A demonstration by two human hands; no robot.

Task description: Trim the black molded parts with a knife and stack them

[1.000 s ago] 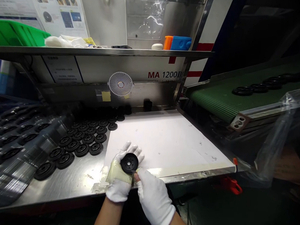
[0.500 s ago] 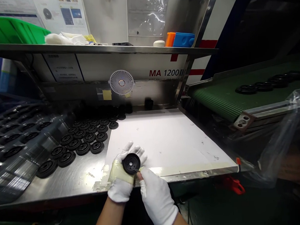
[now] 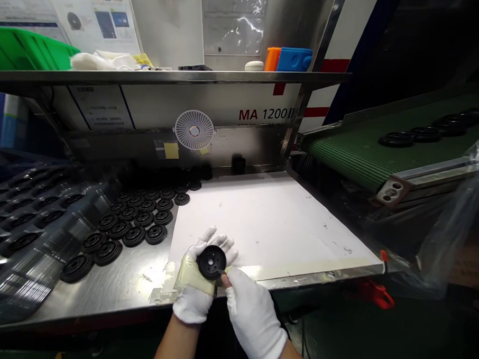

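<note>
In my white-gloved left hand (image 3: 196, 274) rests a black round plastic wheel (image 3: 212, 261), its face with the centre hole turned up. The thumb is along one side and the other fingers extend beyond it. My right hand (image 3: 251, 311), also gloved, pinches a thin blade-like tool (image 3: 221, 271) whose tip meets the wheel's lower right rim; most of this tool is hidden by the fingers. To the left, several similar black wheels (image 3: 133, 236) lie in rows on the metal table (image 3: 125, 285).
White paper (image 3: 273, 225) is taped on the table. At left stand stacked clear trays (image 3: 48, 251) holding wheels. A green conveyor (image 3: 353, 153) carries more wheels at right. Above are a shelf (image 3: 219, 76) with a green bin (image 3: 23, 48) and a small fan (image 3: 194, 130).
The whole view shifts slightly. Both hands keep their hold, and the tool stays at the wheel's rim with hardly any visible movement.
</note>
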